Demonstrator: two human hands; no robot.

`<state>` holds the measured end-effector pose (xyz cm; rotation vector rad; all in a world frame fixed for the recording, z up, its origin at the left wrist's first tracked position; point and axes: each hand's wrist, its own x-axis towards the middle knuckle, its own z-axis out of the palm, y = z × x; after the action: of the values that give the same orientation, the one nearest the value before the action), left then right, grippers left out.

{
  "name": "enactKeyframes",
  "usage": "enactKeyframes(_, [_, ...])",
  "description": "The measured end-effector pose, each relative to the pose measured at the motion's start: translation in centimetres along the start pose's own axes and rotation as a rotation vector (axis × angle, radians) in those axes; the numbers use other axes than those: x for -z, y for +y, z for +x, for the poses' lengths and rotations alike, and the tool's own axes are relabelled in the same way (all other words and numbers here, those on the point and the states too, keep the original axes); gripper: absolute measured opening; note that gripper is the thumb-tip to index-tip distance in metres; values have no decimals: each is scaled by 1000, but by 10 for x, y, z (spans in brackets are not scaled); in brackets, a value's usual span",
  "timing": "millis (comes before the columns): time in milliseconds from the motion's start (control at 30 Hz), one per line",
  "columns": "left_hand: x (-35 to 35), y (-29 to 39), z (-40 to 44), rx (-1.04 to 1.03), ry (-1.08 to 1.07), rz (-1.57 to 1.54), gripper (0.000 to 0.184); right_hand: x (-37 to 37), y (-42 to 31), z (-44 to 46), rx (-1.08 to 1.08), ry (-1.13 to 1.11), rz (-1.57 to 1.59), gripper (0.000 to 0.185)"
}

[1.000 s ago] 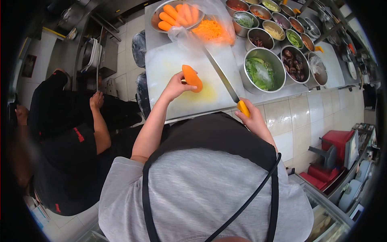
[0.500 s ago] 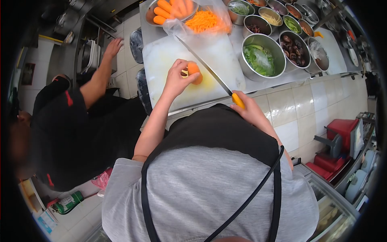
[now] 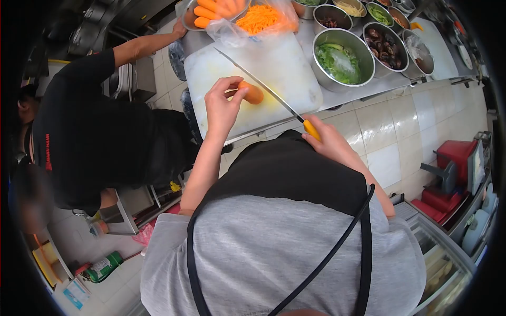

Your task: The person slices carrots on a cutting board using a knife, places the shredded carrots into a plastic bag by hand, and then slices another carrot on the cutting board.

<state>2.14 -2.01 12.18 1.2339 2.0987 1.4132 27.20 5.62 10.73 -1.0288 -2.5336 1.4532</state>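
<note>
My left hand (image 3: 223,101) pinches the near-left end of a short, thick carrot piece (image 3: 253,94) between thumb and fingertips. The carrot lies slanted on a white cutting board (image 3: 205,60) stained with yellow-orange marks. In my right hand (image 3: 331,141) is a long kitchen knife (image 3: 263,87), its yellow handle (image 3: 312,130) in my closed fingers. The blade slants across the board to the far left, passing just beyond the carrot. Behind the board, shredded carrot (image 3: 259,19) sits in a clear plastic bag (image 3: 232,36), beside whole peeled carrots (image 3: 212,9) in a metal bowl (image 3: 188,21).
To the right stand a metal pot of green leaves (image 3: 337,62), a pot of dark mushrooms (image 3: 383,47) and several smaller pots. A co-worker in black (image 3: 105,131) stands at left, one hand (image 3: 180,28) at the counter's far-left corner. A red bin (image 3: 448,168) is at right.
My left hand has shifted left, and the carrot piece has turned from nearly upright to lying slanted. The co-worker has straightened and reached an arm to the counter. My view has shifted slightly.
</note>
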Motion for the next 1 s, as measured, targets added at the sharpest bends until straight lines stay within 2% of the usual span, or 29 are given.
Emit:
enactKeyframes(367, [-1, 4, -7, -11, 53, 61, 16, 8, -22, -36, 66, 0, -56, 36])
enactKeyframes(533, [-2, 3, -8, 38, 59, 51, 15, 6, -17, -40, 82, 5, -78, 35])
enactKeyframes(600, [-2, 4, -8, -43, 74, 73, 15, 5, -15, -41, 90, 13, -80, 35])
enactKeyframes(1000, [-3, 5, -8, -21, 70, 81, 14, 5, -9, -41, 151, 37, -94, 33])
